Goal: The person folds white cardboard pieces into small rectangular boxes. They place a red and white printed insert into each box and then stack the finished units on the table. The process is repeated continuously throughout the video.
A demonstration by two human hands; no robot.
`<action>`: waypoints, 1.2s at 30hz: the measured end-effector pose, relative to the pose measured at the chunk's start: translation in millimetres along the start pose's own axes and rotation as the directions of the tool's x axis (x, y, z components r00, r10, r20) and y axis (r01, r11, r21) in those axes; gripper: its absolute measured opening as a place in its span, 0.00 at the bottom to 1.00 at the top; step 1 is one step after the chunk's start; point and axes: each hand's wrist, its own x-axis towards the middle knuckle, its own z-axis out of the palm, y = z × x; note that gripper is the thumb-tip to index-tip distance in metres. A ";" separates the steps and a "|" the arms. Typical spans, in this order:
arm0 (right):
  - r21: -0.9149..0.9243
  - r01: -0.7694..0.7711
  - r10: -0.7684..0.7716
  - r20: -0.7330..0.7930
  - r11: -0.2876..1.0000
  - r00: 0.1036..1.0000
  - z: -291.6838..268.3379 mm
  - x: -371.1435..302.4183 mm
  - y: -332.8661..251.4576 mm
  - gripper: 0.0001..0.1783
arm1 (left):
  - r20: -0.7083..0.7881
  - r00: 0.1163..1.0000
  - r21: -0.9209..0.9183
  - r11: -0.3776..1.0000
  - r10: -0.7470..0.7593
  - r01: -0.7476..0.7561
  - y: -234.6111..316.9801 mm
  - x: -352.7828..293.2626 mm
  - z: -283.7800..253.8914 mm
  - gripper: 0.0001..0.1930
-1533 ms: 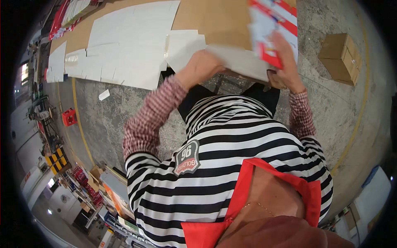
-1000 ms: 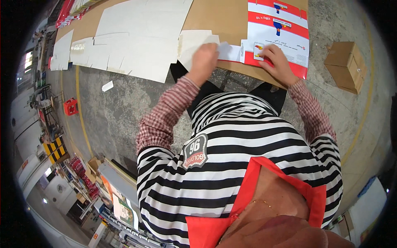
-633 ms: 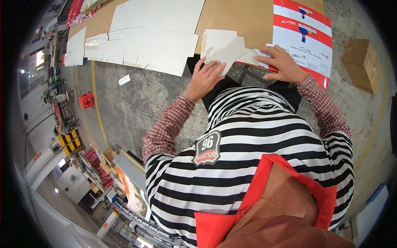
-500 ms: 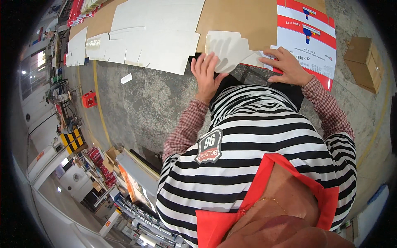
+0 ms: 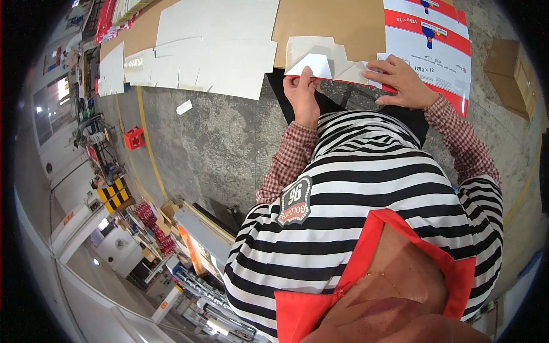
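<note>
A grey-white cardboard carton blank (image 5: 343, 53) lies at the near edge of the brown worktop (image 5: 329, 20). Its near left flap (image 5: 314, 60) is folded over, showing a glossy white outer side with a red edge. My left hand (image 5: 303, 97) pinches that red edge between thumb and fingers. On the blank's right end rests my right hand (image 5: 403, 84), fingers apart and thumb spread, gripping nothing. Beside and partly beneath that hand is a red and white printed carton blank (image 5: 449, 66), printed face up.
Large grey-white cardboard sheets (image 5: 217, 48) with slits cover the left of the worktop. Red and white stacked blanks (image 5: 108, 20) stand beyond them. A brown cardboard box (image 5: 509, 71) sits at the right. On the floor are a white scrap (image 5: 184, 107) and a red crate (image 5: 134, 138).
My left hand has closed from spread fingers into a pinch and moved slightly right. The blank's near left flap has come up and folded over. The right hand stays nearly in place.
</note>
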 end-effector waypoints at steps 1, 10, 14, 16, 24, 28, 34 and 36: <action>-0.004 0.003 -0.003 -0.014 1.000 1.000 -0.1 -0.4 0.0 0.38 | 0.008 0.996 0.021 0.996 0.091 -0.091 -2.3 3.8 6.0 0.23; -0.179 -0.067 0.076 0.040 0.982 0.996 -21.2 -24.2 -9.0 0.45 | 0.996 0.084 0.082 -0.056 -0.020 -0.995 10.7 10.7 91.2 0.49; -0.212 -0.307 0.259 -0.227 0.928 0.939 -28.9 -38.5 -12.3 0.50 | 0.998 0.056 0.055 -0.046 -0.014 -0.997 -0.5 31.8 89.6 0.63; -0.217 -0.332 0.266 -0.283 0.918 0.922 -28.9 -40.7 -8.5 0.51 | 0.997 0.066 0.063 -0.068 -0.030 -0.996 -5.4 35.3 94.4 0.61; -0.275 -0.331 0.288 -0.186 0.903 0.939 -9.7 -49.0 -1.1 0.45 | 0.977 0.119 0.070 -0.259 -0.179 -0.963 -13.1 30.4 103.6 0.51; -0.304 -0.339 0.293 -0.188 0.890 0.937 -1.5 -49.8 5.7 0.37 | 0.972 0.149 0.090 -0.299 -0.180 -0.950 -15.5 23.6 108.0 0.44; -0.289 -0.480 0.364 -0.374 0.829 0.853 -12.9 -76.5 18.6 0.33 | 0.964 0.228 0.181 -0.292 -0.136 -0.939 -22.2 23.3 109.1 0.32; -0.008 -0.738 0.554 -0.655 0.675 0.514 -23.7 -113.3 18.4 0.32 | 0.958 0.269 0.236 -0.264 -0.097 -0.935 -18.2 19.5 110.9 0.30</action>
